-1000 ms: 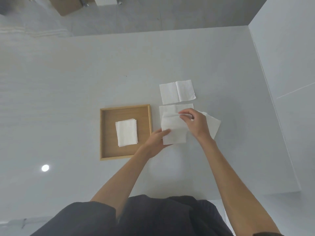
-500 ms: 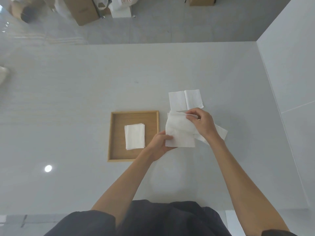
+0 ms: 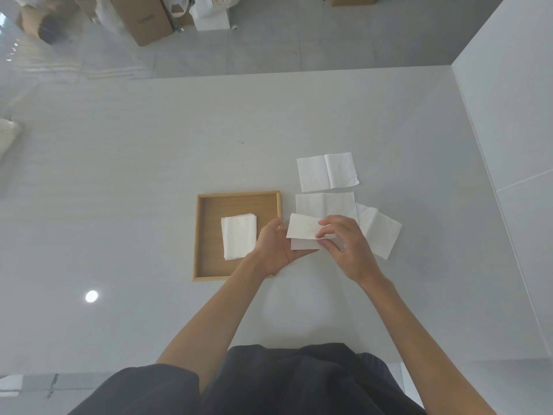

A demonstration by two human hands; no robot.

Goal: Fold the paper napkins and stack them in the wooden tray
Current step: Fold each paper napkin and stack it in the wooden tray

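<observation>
A white paper napkin (image 3: 302, 231) is held folded over between both hands, just right of the wooden tray (image 3: 206, 205). My left hand (image 3: 273, 250) supports it from below and the left. My right hand (image 3: 347, 244) pinches its right edge, fingers closed on the fold. Inside the tray lies a small stack of folded napkins (image 3: 238, 236). Three unfolded napkins lie on the table: one behind the hands (image 3: 324, 203), one farther back (image 3: 327, 171), and one at the right (image 3: 380, 232), partly hidden by my right hand.
The white table (image 3: 149, 175) runs to a white wall (image 3: 508, 115) on the right. Cardboard boxes (image 3: 143, 19) and bags stand on the floor beyond the table's far edge. A light reflection (image 3: 91, 296) shows at the near left.
The napkin has been lifted off the table and folded over between both hands. The hands have come closer together near the tray's right rim. The camera view has tilted up.
</observation>
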